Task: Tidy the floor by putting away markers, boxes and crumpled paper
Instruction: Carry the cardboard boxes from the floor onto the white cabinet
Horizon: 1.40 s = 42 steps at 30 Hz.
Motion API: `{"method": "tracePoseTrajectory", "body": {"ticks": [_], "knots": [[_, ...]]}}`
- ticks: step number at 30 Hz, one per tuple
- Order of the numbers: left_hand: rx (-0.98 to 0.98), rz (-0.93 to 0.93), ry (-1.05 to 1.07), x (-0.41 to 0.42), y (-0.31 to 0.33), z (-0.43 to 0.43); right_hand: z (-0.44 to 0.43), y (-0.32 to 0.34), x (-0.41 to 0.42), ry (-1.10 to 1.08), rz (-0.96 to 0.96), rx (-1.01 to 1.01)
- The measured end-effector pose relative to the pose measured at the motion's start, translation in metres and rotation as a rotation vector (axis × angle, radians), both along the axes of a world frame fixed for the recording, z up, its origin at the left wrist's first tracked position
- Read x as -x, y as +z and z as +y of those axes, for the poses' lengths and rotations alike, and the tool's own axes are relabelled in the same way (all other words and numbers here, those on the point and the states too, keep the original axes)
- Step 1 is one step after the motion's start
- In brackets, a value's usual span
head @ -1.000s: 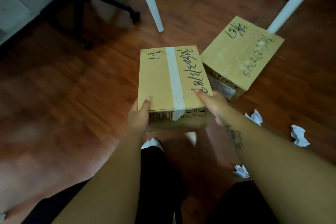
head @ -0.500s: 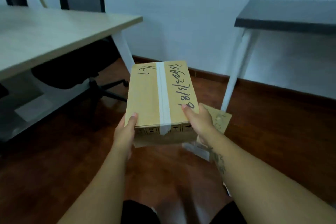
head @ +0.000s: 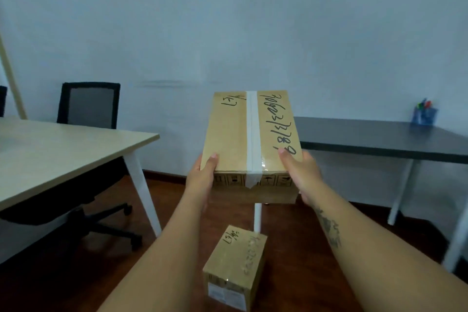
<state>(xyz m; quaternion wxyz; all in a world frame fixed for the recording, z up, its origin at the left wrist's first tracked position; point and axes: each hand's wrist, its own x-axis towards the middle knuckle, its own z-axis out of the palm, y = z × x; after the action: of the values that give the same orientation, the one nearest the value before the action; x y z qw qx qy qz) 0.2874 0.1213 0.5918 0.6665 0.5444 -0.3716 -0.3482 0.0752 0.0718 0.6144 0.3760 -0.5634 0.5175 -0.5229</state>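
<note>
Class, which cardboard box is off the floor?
The white-taped box, gripped by the left hand and right hand; the other box rests on the floor.

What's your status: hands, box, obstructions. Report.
Left hand and right hand grip taped box, held off floor. Second box on floor below. Dark table ahead, path open.

My feed is dim with a cold blue cast, strongest on the wall (head: pixel 228 20). The light is soft: tops read brighter than sides and shadows are faint, though the space under the pale tabletop (head: pixel 63 154) sinks almost to black. Small glints sit on the tape (head: pixel 252 134) of the carried box (head: pixel 228 129) and on the floor box (head: pixel 235 268). The pen holder (head: pixel 425 115) is soft, the white leg (head: pixel 455 243) at far right smears, and straight lines bow near the edges.
</note>
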Motion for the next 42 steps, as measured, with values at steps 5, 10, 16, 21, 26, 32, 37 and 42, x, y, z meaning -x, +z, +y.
{"method": "tracePoseTrajectory", "body": {"ticks": [5,10,16,21,26,32,37,42], "knots": [[0.082,-0.094,-0.154,0.058,0.047,-0.013,0.011,0.044,0.066,-0.133,-0.046,0.081],[0.152,-0.12,-0.348,0.126,0.09,-0.023,0.037,0.081,0.138,-0.257,-0.055,0.145],[0.194,-0.08,-0.586,0.205,0.116,-0.028,0.081,0.12,0.216,-0.428,0.009,0.22],[0.236,-0.027,-0.743,0.271,0.151,-0.018,0.129,0.159,0.27,-0.615,0.063,0.286],[0.332,0.019,-0.887,0.332,0.186,-0.001,0.192,0.197,0.312,-0.759,0.132,0.317],[0.416,0.044,-1.088,0.399,0.229,0.043,0.272,0.241,0.35,-0.979,0.228,0.367],[0.473,0.091,-1.251,0.444,0.257,0.094,0.348,0.27,0.365,-1.131,0.267,0.418],[0.474,0.09,-1.418,0.492,0.265,0.147,0.425,0.274,0.377,-1.305,0.28,0.395]]}}
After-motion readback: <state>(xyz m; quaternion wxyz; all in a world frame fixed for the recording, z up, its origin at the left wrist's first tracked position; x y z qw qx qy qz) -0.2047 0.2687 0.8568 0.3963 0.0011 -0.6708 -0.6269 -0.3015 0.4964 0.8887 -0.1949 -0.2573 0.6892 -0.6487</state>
